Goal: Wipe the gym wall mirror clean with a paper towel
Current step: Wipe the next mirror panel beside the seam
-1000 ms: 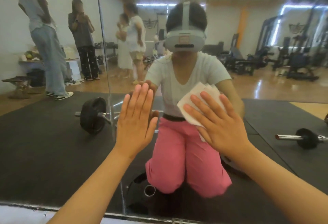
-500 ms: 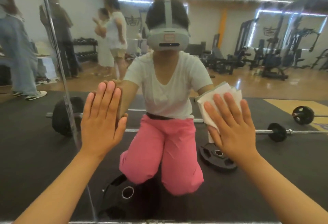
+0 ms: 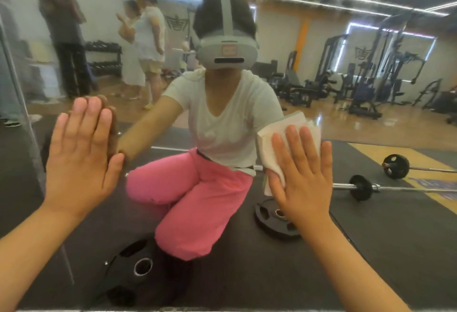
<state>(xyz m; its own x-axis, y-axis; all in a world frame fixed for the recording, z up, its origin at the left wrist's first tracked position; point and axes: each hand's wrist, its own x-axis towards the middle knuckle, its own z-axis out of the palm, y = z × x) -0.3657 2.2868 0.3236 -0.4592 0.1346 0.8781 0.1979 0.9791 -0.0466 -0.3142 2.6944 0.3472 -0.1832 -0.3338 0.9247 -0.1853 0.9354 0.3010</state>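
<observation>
The wall mirror (image 3: 371, 250) fills almost the whole view and reflects me kneeling in pink trousers and a white shirt. My right hand (image 3: 303, 175) lies flat with straight fingers, pressing a folded white paper towel (image 3: 272, 146) against the glass at mid right. The towel sticks out above and to the left of the fingers. My left hand (image 3: 79, 156) rests flat on the mirror at mid left, fingers straight and together, holding nothing.
A vertical mirror seam (image 3: 22, 104) runs down the far left. The mirror's bottom edge (image 3: 222, 309) lies along the lowest part of the view. Reflected in the glass are weight plates, barbells, gym machines and several people standing at the back left.
My right hand has slid the paper towel to the right across the glass. The view has shifted right too, so the seam now sits at the far left. My left hand stays flat on the mirror.
</observation>
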